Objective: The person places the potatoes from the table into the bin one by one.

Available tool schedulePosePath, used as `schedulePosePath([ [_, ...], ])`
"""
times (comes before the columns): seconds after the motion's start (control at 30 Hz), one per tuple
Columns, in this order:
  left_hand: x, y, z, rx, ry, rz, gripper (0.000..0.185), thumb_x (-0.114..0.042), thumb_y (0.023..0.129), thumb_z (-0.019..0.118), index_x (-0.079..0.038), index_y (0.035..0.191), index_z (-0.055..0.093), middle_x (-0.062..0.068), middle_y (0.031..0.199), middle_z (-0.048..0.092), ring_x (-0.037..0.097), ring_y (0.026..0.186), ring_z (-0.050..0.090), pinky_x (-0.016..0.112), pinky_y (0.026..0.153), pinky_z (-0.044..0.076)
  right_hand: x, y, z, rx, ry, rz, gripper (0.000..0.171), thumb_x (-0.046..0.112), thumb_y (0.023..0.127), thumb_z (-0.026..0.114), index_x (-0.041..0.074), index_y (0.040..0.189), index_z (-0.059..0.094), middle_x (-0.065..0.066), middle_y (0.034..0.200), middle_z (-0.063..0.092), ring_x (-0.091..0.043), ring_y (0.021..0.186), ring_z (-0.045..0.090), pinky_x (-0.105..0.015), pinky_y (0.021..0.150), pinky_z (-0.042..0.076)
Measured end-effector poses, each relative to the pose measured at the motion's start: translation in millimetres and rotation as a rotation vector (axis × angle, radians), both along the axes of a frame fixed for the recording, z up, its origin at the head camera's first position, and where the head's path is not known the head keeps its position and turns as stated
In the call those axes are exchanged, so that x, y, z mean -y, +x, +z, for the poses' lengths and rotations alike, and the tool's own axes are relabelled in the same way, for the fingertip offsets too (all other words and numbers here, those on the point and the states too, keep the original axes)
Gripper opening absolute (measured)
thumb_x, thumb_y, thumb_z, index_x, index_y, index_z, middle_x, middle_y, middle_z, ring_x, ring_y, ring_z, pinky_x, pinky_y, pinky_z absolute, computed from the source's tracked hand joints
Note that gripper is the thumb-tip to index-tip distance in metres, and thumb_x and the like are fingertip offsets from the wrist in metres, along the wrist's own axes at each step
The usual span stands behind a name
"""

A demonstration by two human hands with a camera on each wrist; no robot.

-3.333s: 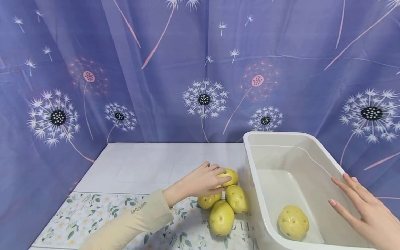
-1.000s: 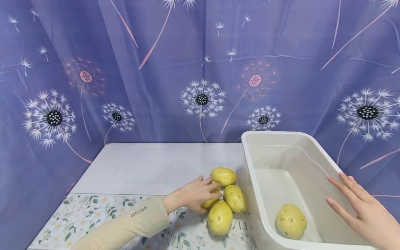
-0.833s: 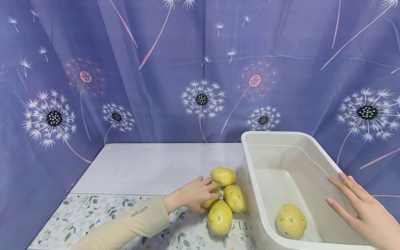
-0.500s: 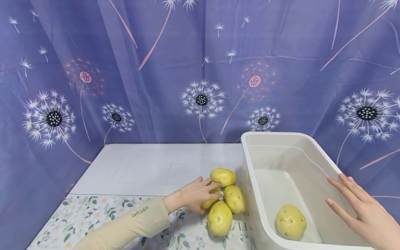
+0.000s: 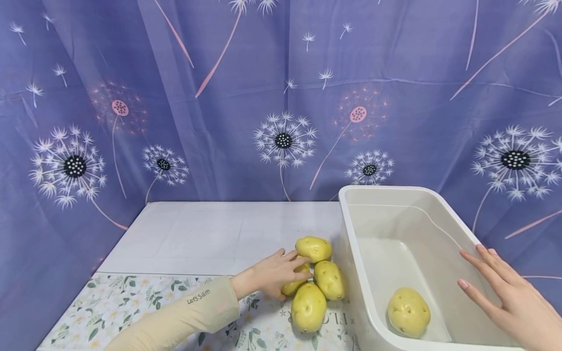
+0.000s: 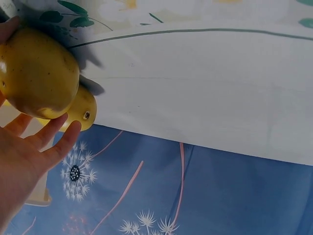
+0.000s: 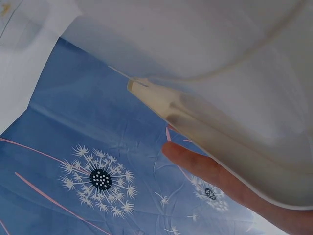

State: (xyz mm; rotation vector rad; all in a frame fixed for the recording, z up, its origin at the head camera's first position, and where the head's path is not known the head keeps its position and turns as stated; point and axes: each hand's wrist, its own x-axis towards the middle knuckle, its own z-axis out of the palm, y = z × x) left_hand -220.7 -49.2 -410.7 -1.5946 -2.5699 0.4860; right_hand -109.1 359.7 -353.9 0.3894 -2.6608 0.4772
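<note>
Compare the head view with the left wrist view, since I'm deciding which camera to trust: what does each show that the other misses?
Only the head view shows the white plastic tub, the yellow potato inside it and the right hand on its rim. Only the left wrist view shows the fingertips against the potato up close. Both show the left hand on the yellow potato and the floral cloth.

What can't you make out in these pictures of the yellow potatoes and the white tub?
- Yellow potato under the left hand: head view, mostly hidden by the fingers.
- Right hand: head view, cut off by the bottom-right edge; the right wrist view shows one finger behind the white plastic tub rim.
- Potato in the tub: its underside is hidden.
</note>
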Motion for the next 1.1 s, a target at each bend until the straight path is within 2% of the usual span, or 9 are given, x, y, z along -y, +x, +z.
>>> schedulePosePath([
  [0.37,0.1,1.5,-0.5,0.019,0.002,0.01,0.084,-0.045,0.061,0.074,-0.031,0.135,0.037,0.002,0.143,0.028,0.028,0.126,0.036,0.046,0.091,0.043,1.6,0.5,-1.9,0.033,0.008,-0.021,0.06,0.02,0.084,0.059,0.01,0.137,0.034,-0.021,0.148,0.013,-0.021,0.139,-0.006,-0.057,0.105,-0.005],
  [0.7,-0.7,1.7,2.0,0.006,-0.002,-0.016,0.081,-0.045,0.061,0.074,-0.029,0.133,0.04,0.004,0.142,0.031,0.03,0.124,0.038,0.046,0.09,0.044,2.1,0.1,-1.1,0.049,0.005,-0.021,0.06,0.021,0.084,0.059,0.008,0.137,0.034,-0.021,0.148,0.011,-0.024,0.138,-0.007,-0.06,0.103,-0.005],
  [1.1,-0.6,2.1,3.2,-0.028,-0.011,-0.025,0.08,-0.047,0.061,0.073,-0.029,0.132,0.042,0.004,0.141,0.032,0.029,0.123,0.039,0.046,0.091,0.043,0.5,-0.8,-0.9,-0.014,-0.001,0.01,0.061,0.016,0.082,0.061,0.009,0.137,0.035,-0.018,0.148,0.012,-0.023,0.139,-0.003,-0.058,0.105,-0.002],
])
